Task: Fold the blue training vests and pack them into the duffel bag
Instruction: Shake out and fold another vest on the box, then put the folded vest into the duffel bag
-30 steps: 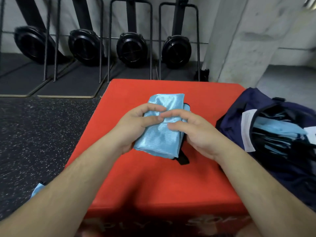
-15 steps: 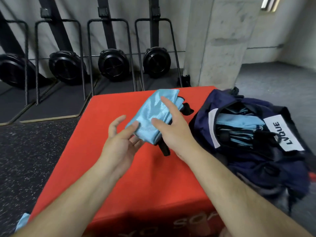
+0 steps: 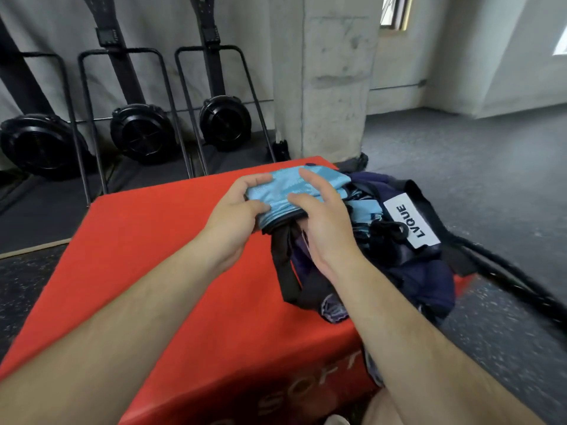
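- Folded pale-blue shiny mesh vest (image 3: 294, 187) sat at the left rim of the open navy fabric duffel bag (image 3: 423, 271).
- Left hand (image 3: 236, 210) gripped its end; right hand (image 3: 322, 222) lay loosely on top.
- Risk: slick folds could spring open on release, or catch on the dangling black strap (image 3: 285, 265).

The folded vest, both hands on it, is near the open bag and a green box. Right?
No: the head view shows a red box, not green. The left hand and right hand are on the vest, near the bag.
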### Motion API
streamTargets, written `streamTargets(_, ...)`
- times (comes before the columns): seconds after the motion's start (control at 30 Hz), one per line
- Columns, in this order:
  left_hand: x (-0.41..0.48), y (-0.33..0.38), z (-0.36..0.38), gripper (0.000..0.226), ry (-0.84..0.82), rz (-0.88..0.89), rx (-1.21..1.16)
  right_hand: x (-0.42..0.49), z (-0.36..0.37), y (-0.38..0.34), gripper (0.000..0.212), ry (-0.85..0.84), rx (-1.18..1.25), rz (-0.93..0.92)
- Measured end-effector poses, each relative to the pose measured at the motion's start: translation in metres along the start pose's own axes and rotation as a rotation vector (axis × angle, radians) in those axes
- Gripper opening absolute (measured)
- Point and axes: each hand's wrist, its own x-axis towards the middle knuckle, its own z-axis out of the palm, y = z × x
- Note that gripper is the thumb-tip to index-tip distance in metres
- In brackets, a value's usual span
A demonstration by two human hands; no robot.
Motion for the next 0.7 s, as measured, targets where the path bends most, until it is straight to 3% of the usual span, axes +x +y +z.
streamTargets(0.23, 0.043, 0.000, 0.080, 0.042, -0.133, -0.063, 0.211, 0.012, -0.064, -0.011, 0.055, 0.312, -0.039, -0.081)
streamTargets(0.47, 0.081, -0.026, 0.140, 0.042, -0.131, -0.097, 0.467, 0.038, -0.111, -0.015, 0.051, 0.616, 0.022, -0.093)
streamTargets(0.57, 0.094, -0.032, 0.143, 0.044, -0.099, -0.067, 0.575, 0.051, -0.125, -0.009, 0.047, 0.645, -0.096, -0.044)
streamTargets(0.7, 0.111, -0.043, 0.136, 0.037, -0.051, -0.019, 0.826, 0.058, -0.132, -0.005, 0.036, 0.458, -0.420, -0.020)
